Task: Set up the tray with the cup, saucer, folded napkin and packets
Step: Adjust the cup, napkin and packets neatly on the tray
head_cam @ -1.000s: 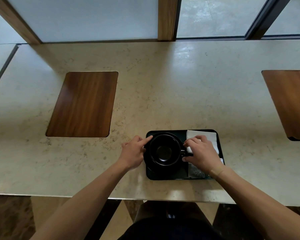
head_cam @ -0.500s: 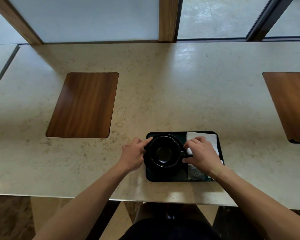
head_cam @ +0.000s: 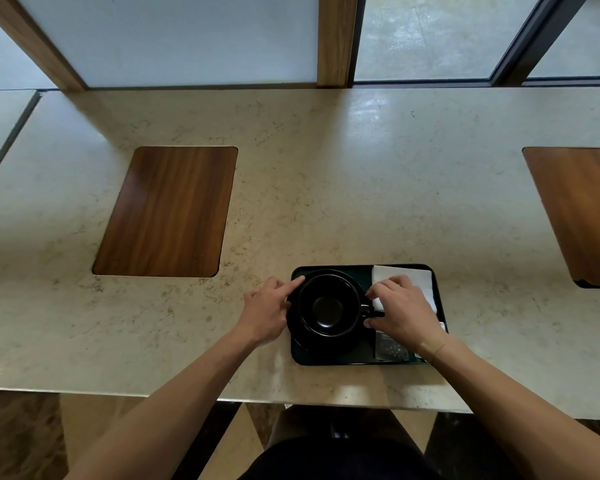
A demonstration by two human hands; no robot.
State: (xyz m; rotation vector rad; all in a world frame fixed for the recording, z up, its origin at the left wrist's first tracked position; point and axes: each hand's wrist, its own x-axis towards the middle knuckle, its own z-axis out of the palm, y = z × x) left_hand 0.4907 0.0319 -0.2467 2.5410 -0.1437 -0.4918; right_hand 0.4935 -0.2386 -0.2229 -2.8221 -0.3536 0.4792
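The black cup (head_cam: pixel 329 306) sits on the black saucer (head_cam: pixel 312 342), & both sit on the left side of the dark tray (head_cam: pixel 329 360). The tray lies on the stone counter (head_cam: pixel 326 168), near the front edge, close to the person.

The left hand (head_cam: pixel 265 311) is at the saucer's left rim w/ its pointer finger stretched out & touching it; the other fingers are curled loose. It looks like it's there to stop the saucer sliding, not to grab it. The right hand (head_cam: pixel 400 313) has its thumb & fingers pinched on the cup handle (head_cam: pixel 368 310), prob. to turn the cup so the handle points right.

The white folded napkin (head_cam: pixel 418 282) lies in the far right corner of the tray, partly under the right hand. A grey packet (head_cam: pixel 390 349) lies in the near right corner, w/ a bit of a white one (head_cam: pixel 442 325) showing by the wrist. So all the things seem to be on the tray, & this looks like a last tidy-up.

Around: a brown wood panel (head_cam: pixel 167 213) is set in the counter to the left, another (head_cam: pixel 582 209) far right. Both are well apart from the tray. Windows (head_cam: pixel 423 32) are at the back. Nothing blocks the hands. Only the napkin & packets are close, so the right hand could bump them.
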